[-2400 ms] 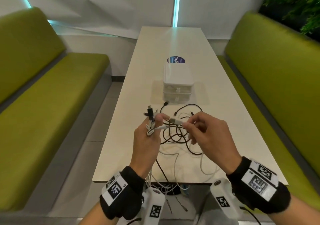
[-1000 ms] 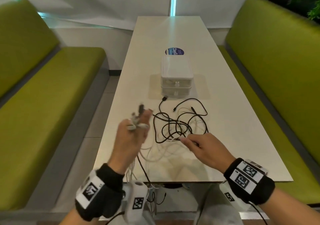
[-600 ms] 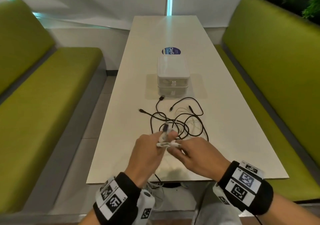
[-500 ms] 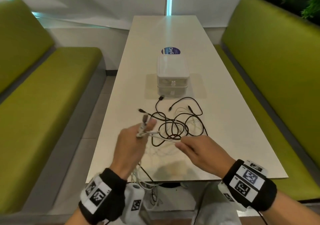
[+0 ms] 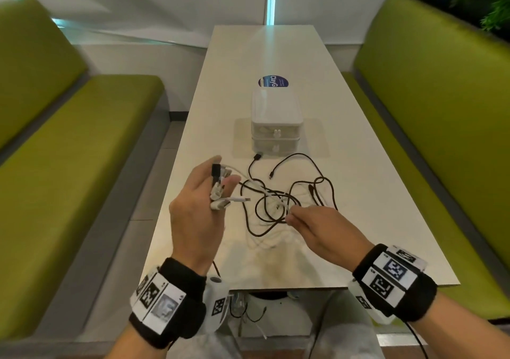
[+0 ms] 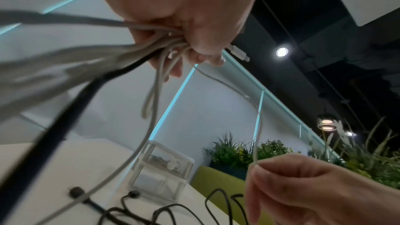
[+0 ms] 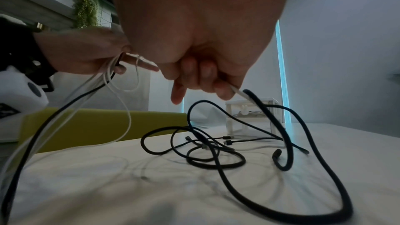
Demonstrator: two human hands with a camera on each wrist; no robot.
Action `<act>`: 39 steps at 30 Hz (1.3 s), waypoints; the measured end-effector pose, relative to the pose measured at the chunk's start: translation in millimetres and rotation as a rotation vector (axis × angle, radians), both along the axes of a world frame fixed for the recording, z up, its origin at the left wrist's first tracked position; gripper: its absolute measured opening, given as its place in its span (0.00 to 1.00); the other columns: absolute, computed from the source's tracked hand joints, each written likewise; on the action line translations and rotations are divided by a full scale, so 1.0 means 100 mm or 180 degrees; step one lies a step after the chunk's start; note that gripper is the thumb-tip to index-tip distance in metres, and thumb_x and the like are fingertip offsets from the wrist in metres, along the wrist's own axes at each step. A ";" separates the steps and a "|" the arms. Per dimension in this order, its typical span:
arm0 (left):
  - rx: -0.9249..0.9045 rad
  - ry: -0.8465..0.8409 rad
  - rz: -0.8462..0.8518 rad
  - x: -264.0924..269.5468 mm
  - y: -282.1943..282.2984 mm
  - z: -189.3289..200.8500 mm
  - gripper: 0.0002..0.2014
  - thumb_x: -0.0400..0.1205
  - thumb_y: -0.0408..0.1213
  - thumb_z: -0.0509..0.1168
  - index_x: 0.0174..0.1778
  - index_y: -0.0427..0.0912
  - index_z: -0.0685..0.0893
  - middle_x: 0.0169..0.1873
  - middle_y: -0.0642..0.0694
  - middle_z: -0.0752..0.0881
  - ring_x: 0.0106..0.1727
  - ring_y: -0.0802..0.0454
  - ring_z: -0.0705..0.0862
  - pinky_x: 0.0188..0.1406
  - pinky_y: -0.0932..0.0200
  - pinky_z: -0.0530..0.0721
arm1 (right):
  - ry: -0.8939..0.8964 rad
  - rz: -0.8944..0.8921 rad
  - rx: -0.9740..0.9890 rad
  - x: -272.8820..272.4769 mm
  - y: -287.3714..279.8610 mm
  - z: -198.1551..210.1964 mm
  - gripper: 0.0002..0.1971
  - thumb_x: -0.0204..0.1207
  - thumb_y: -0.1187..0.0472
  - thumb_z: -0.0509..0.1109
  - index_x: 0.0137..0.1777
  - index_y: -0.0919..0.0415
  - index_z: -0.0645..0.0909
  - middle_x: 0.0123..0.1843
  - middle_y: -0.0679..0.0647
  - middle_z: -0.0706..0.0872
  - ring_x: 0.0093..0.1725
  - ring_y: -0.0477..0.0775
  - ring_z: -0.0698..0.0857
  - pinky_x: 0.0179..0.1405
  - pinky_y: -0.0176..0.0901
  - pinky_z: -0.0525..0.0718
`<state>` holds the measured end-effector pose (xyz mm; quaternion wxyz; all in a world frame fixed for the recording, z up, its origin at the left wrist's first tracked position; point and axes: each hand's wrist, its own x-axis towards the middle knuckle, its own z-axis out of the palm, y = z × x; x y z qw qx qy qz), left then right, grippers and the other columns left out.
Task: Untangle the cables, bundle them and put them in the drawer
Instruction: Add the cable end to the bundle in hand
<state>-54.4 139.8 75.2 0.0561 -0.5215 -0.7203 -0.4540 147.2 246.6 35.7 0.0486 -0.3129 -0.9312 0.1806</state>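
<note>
left hand [image 5: 197, 215], frame centre-left, grips gathered cable ends while right hand [image 5: 320, 230] pinches a white cable [image 6: 256, 136] above the black tangle [image 5: 289, 201] on the table [image 5: 386, 220], best drawn out slowly, closed drawer box [image 5: 275, 121] beyond.

Head view looks down along the table [image 5: 276, 55]; both wrist views look up from close, sharing the drawer box [image 5: 275, 116].

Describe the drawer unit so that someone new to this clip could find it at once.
On the long white table between two green benches, look just beyond the tangle of black cables. The drawer unit is a small translucent white box with two stacked drawers, the only boxy thing there.
</note>
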 end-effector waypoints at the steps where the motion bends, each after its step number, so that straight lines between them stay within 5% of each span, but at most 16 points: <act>1: 0.0127 -0.0031 -0.0057 0.02 0.01 0.02 0.19 0.85 0.49 0.59 0.50 0.37 0.88 0.65 0.49 0.84 0.53 0.65 0.81 0.51 0.80 0.76 | -0.0127 -0.0053 -0.0024 0.00 0.01 -0.01 0.20 0.86 0.43 0.46 0.44 0.55 0.70 0.34 0.51 0.81 0.36 0.54 0.79 0.39 0.51 0.78; 4: 0.0523 -0.0126 -0.0094 0.01 0.05 0.08 0.17 0.85 0.47 0.60 0.48 0.36 0.87 0.67 0.48 0.82 0.53 0.62 0.84 0.48 0.69 0.83 | -0.0418 -0.0236 0.0005 0.02 0.02 -0.02 0.17 0.88 0.45 0.47 0.46 0.53 0.71 0.37 0.53 0.83 0.39 0.58 0.82 0.39 0.52 0.78; 9: 0.0633 -0.0869 -0.0586 0.09 0.06 0.10 0.22 0.84 0.58 0.58 0.51 0.42 0.87 0.52 0.49 0.88 0.47 0.53 0.88 0.42 0.49 0.89 | -0.0390 -0.0295 -0.0029 0.01 0.00 0.02 0.15 0.87 0.45 0.47 0.43 0.50 0.68 0.36 0.53 0.83 0.38 0.59 0.82 0.39 0.52 0.79; 12: 0.0216 -0.0838 -0.1174 0.30 0.07 -0.02 0.09 0.83 0.49 0.64 0.49 0.51 0.86 0.48 0.49 0.90 0.47 0.56 0.89 0.45 0.57 0.88 | -0.0149 0.0049 -0.0024 -0.08 -0.09 0.10 0.16 0.86 0.45 0.49 0.48 0.51 0.75 0.34 0.54 0.83 0.34 0.57 0.80 0.37 0.53 0.79; 15: -0.0230 -0.0237 -0.1242 0.43 0.08 -0.20 0.12 0.83 0.47 0.63 0.37 0.50 0.86 0.33 0.53 0.88 0.34 0.57 0.84 0.33 0.63 0.78 | -0.0025 0.0334 0.0072 -0.10 -0.17 0.19 0.22 0.82 0.45 0.47 0.60 0.53 0.79 0.39 0.58 0.87 0.37 0.60 0.82 0.36 0.51 0.78; 18: -0.0261 -0.0471 -0.1151 0.41 0.10 -0.24 0.11 0.80 0.52 0.60 0.45 0.56 0.87 0.30 0.55 0.88 0.28 0.60 0.83 0.27 0.61 0.78 | -0.0005 0.0443 0.0066 -0.05 -0.23 0.19 0.15 0.86 0.47 0.55 0.48 0.54 0.79 0.36 0.56 0.86 0.35 0.59 0.81 0.32 0.50 0.72; 21: -0.0320 -0.0381 -0.1159 0.38 0.06 -0.21 0.09 0.80 0.52 0.61 0.49 0.59 0.86 0.27 0.56 0.87 0.26 0.59 0.84 0.26 0.55 0.81 | -0.0094 0.0362 0.0084 -0.02 -0.22 0.18 0.22 0.83 0.38 0.53 0.35 0.51 0.71 0.30 0.49 0.78 0.29 0.51 0.74 0.30 0.49 0.70; 23: -0.0437 -0.0475 -0.1133 0.33 0.03 -0.16 0.08 0.81 0.49 0.62 0.42 0.61 0.87 0.26 0.61 0.86 0.27 0.58 0.86 0.25 0.58 0.84 | -0.0103 0.0393 0.0143 0.00 -0.20 0.15 0.27 0.80 0.32 0.49 0.32 0.52 0.70 0.28 0.48 0.76 0.29 0.48 0.72 0.31 0.48 0.73; 25: -0.0372 -0.0487 -0.0900 0.20 0.00 -0.10 0.18 0.81 0.36 0.67 0.30 0.65 0.83 0.33 0.66 0.86 0.35 0.59 0.89 0.25 0.69 0.83 | -0.0003 0.0388 0.0112 0.04 -0.14 0.13 0.29 0.80 0.31 0.46 0.32 0.53 0.71 0.27 0.48 0.74 0.28 0.46 0.71 0.29 0.44 0.71; 27: -0.0256 -0.0688 -0.0492 0.02 -0.03 -0.02 0.22 0.78 0.24 0.69 0.27 0.58 0.84 0.39 0.57 0.88 0.36 0.65 0.88 0.28 0.76 0.80 | 0.0207 0.0261 0.0059 0.13 -0.03 0.07 0.26 0.82 0.34 0.47 0.32 0.50 0.69 0.31 0.53 0.76 0.26 0.41 0.70 0.28 0.38 0.65; 29: -0.0141 -0.1099 -0.0141 -0.15 -0.04 0.05 0.21 0.78 0.23 0.67 0.23 0.50 0.84 0.36 0.48 0.89 0.30 0.71 0.84 0.29 0.79 0.77 | 0.0319 0.0109 0.0064 0.22 0.08 0.02 0.23 0.82 0.35 0.49 0.31 0.47 0.67 0.30 0.53 0.76 0.25 0.40 0.71 0.27 0.35 0.64; 31: -0.0136 -0.1330 -0.0091 -0.23 -0.05 0.05 0.21 0.79 0.21 0.64 0.26 0.52 0.83 0.33 0.49 0.88 0.31 0.72 0.83 0.30 0.78 0.75 | 0.0349 -0.0033 0.0066 0.24 0.15 -0.01 0.24 0.81 0.34 0.48 0.30 0.48 0.68 0.26 0.49 0.75 0.26 0.45 0.75 0.26 0.38 0.68; 35: -0.0203 -0.1365 -0.0296 -0.14 -0.05 0.05 0.20 0.83 0.32 0.65 0.33 0.64 0.82 0.28 0.63 0.84 0.32 0.66 0.82 0.29 0.75 0.76 | 0.0472 -0.0153 -0.0057 0.16 0.15 0.02 0.26 0.81 0.34 0.49 0.33 0.53 0.72 0.27 0.50 0.78 0.28 0.48 0.77 0.29 0.45 0.75; 39: -0.0214 -0.0662 -0.0417 -0.02 -0.04 0.00 0.17 0.75 0.46 0.75 0.27 0.55 0.73 0.21 0.57 0.74 0.22 0.58 0.71 0.23 0.65 0.70 | 0.0634 -0.0150 0.0068 0.09 0.09 0.12 0.21 0.82 0.38 0.52 0.31 0.47 0.66 0.24 0.46 0.74 0.26 0.46 0.74 0.26 0.37 0.69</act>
